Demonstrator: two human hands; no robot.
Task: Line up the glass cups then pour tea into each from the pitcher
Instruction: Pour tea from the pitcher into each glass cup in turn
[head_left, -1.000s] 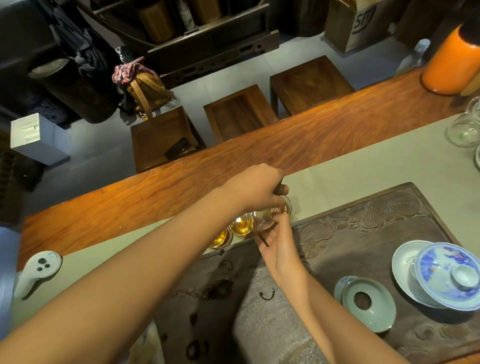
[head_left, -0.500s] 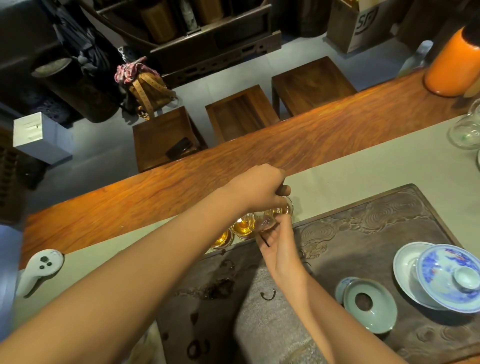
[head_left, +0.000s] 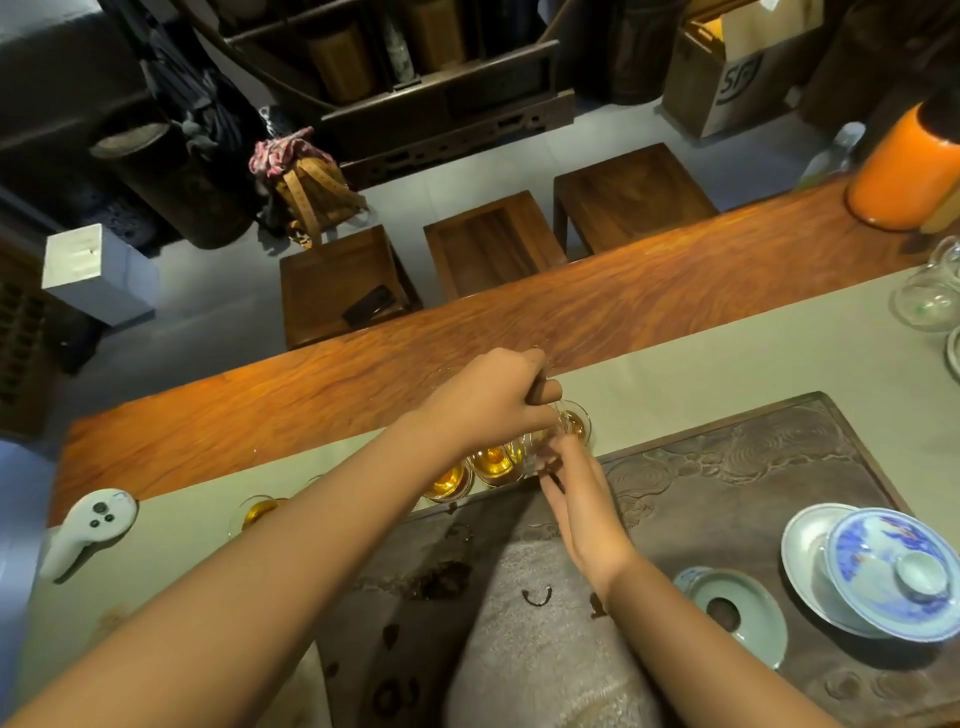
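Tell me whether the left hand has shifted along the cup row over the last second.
No. The left hand holds the same spot against the carved tea tray's far edge, over the rightmost cup; the slight frame offset looks like camera movement.

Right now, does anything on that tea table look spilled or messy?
Yes. Dark wet splotches and ring marks stain the carved tea tray near its left part, just in front of the tea-filled glass cups. They look like spilled tea. Nothing appears tipped or broken.
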